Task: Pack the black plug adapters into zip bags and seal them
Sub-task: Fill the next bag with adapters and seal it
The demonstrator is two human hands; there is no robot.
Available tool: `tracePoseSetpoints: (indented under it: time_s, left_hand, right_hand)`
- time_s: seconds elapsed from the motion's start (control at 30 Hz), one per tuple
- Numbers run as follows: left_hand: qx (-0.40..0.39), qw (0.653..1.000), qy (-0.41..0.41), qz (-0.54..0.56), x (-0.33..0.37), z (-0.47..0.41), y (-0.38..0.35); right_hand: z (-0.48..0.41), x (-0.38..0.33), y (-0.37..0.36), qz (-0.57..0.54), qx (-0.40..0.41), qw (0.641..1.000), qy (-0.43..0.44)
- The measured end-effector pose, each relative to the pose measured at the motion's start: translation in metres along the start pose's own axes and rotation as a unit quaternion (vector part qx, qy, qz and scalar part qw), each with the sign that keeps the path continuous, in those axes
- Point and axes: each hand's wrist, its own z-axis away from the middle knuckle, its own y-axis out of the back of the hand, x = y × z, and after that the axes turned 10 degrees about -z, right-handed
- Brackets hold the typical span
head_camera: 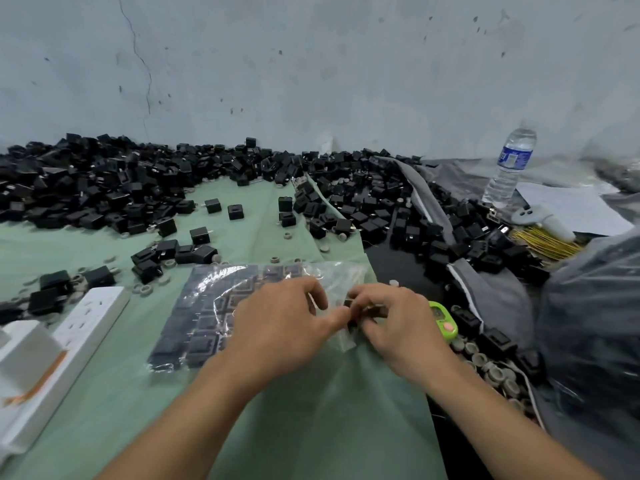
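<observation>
A large clear plastic bag (207, 278) lay packed with black plug adapters (202, 342). Left hand (277, 329) and right hand (393, 323) both pinched a small clear zip bag (346, 341) holding another adapter.

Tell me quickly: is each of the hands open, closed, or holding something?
Left hand: closed, pinching the edge of the zip bag.
Right hand: closed, pinching the same edge.

Pale blue-grey wall (311, 64) far across, dark spots all over. Thin crack (138, 57) runs down wall at far left. Light soft and even. Green cloth (329, 410) covers work top, near and left. Dark grey cloth (495, 292) lies crumpled at right. Black top (388, 268) shows between cloths. Water bottle (509, 168) stands upright far right, white paper (571, 209) just beside it.
</observation>
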Motion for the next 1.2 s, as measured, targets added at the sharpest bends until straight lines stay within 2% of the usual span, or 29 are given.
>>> tracePoseSetpoints:
  time_s: [0.07, 0.13, 0.27, 0.4, 0.5, 0.6, 0.7, 0.77, 0.9, 1.03, 1.2]
  left_hand:
    - [-0.016, 1.000, 0.017, 0.007, 0.004, -0.002, -0.003]
    - [-0.027, 0.998, 0.021, 0.059, 0.004, -0.004, -0.002]
    - [-0.038, 0.987, -0.009, 0.154, 0.001, -0.003, 0.000]
    - [-0.114, 0.962, -0.053, 0.243, 0.001, -0.001, 0.003]
    - [-0.157, 0.948, -0.063, 0.268, -0.003, -0.001, 0.009]
    - [-0.153, 0.940, -0.058, 0.301, -0.012, -0.003, 0.020]
    - [-0.098, 0.936, -0.017, 0.339, -0.029, -0.011, 0.033]
    - [-0.058, 0.947, 0.027, 0.315, -0.045, -0.017, 0.040]
    - [-0.063, 0.966, 0.056, 0.244, -0.067, -0.021, 0.040]
    - [-0.102, 0.979, 0.036, 0.171, -0.064, -0.023, 0.032]
    - [-0.149, 0.987, -0.037, 0.055, -0.061, -0.021, 0.024]
  right_hand:
    - [0.006, 0.008, -0.001, -0.007, -0.025, 0.999, -0.038]
    - [0.010, 0.013, -0.001, -0.023, -0.032, 0.997, -0.065]
    - [0.006, 0.009, -0.005, 0.008, 0.018, 0.998, -0.063]
    - [-0.001, 0.003, -0.022, 0.030, 0.021, 0.996, -0.084]
    - [-0.008, 0.002, -0.028, 0.038, 0.038, 0.994, -0.091]
    - [-0.016, -0.002, -0.027, -0.062, 0.021, 0.994, -0.083]
    - [-0.019, -0.008, -0.028, -0.228, -0.060, 0.968, -0.087]
    - [-0.019, -0.009, -0.030, -0.287, -0.121, 0.945, -0.100]
    - [-0.021, -0.004, -0.028, -0.256, -0.234, 0.933, -0.094]
    - [-0.025, 0.000, -0.023, -0.239, -0.237, 0.936, -0.100]
    - [-0.026, -0.002, -0.023, -0.251, -0.237, 0.935, -0.086]
